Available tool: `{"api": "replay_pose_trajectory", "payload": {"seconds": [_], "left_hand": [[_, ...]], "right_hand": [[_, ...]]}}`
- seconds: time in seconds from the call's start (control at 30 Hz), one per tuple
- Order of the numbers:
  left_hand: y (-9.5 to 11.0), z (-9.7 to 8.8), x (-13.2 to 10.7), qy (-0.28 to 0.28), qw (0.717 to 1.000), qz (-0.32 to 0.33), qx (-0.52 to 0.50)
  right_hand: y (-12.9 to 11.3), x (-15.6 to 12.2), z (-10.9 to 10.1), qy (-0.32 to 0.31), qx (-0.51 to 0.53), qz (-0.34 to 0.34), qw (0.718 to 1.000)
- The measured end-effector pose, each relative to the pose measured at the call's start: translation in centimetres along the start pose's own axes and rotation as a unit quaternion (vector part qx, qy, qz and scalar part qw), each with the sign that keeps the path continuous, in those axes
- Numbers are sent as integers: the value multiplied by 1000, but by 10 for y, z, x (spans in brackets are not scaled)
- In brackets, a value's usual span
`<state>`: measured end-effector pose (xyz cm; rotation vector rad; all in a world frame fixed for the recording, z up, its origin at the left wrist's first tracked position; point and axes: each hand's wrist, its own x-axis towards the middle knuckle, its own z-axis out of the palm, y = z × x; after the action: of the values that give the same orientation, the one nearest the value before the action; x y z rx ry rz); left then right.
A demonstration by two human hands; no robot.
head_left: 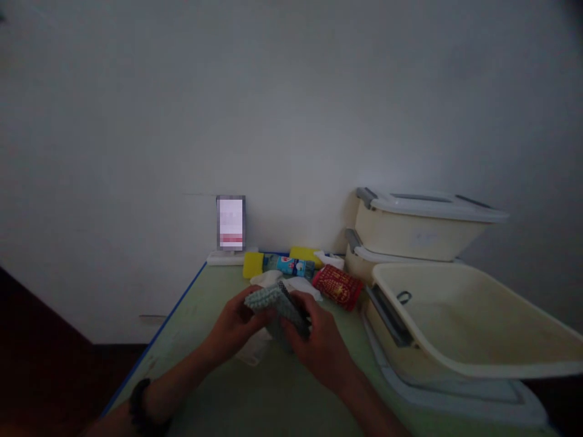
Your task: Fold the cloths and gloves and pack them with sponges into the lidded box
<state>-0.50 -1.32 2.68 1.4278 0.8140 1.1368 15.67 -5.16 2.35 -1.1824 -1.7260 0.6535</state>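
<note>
Both hands are closed on a grey-green knitted-looking cloth, held up over the middle of the table. My left hand grips its left side, thumb in front. On the other side my right hand pinches it along a dark, dotted edge; whether that edge belongs to the cloth or to something inside it, I cannot tell. A clear, crumpled plastic bag lies under the hands. Just beyond are white crumpled pieces, partly hidden by my fingers.
Behind lie a blue-labelled roll, yellow sponge-like blocks and a red patterned packet. A lit phone stands at the back left. To the right, an open cream bin sits on a lid, with lidded bins stacked behind.
</note>
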Motion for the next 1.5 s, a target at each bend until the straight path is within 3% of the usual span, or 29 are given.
{"api": "replay_pose_trajectory", "payload": {"seconds": [0.2,0.43,0.6,0.67,0.8,0.9,1.1,1.2,1.27,1.4,1.5], "left_hand": [[32,18,-1,-45,998,32,21],[60,49,21,-85,992,61,66],[48,80,39,-167,983,-11,-77],[40,95,46,-153,984,-25,-85],[26,130,59,-80,995,-46,37],[18,155,67,-63,993,-70,68],[12,186,72,-92,985,-147,28],[24,186,70,-84,987,-135,10],[36,177,64,-78,989,-125,0],[59,136,40,-48,989,-136,-10],[63,97,16,-11,986,-167,-19]], "right_hand": [[-35,-4,-27,-38,-27,-28,999],[-42,-9,-72,-11,-45,13,999],[-46,-10,-123,38,-83,38,995],[-44,-12,-143,70,-89,53,992],[-37,-19,-178,106,-39,87,990],[-32,-24,-198,133,-34,108,985],[-25,-34,-219,153,-46,109,981],[-34,-40,-223,169,-15,125,978],[-46,-44,-224,188,24,134,973],[-71,-48,-215,185,84,133,970],[-75,-44,-196,141,123,139,973]]}}
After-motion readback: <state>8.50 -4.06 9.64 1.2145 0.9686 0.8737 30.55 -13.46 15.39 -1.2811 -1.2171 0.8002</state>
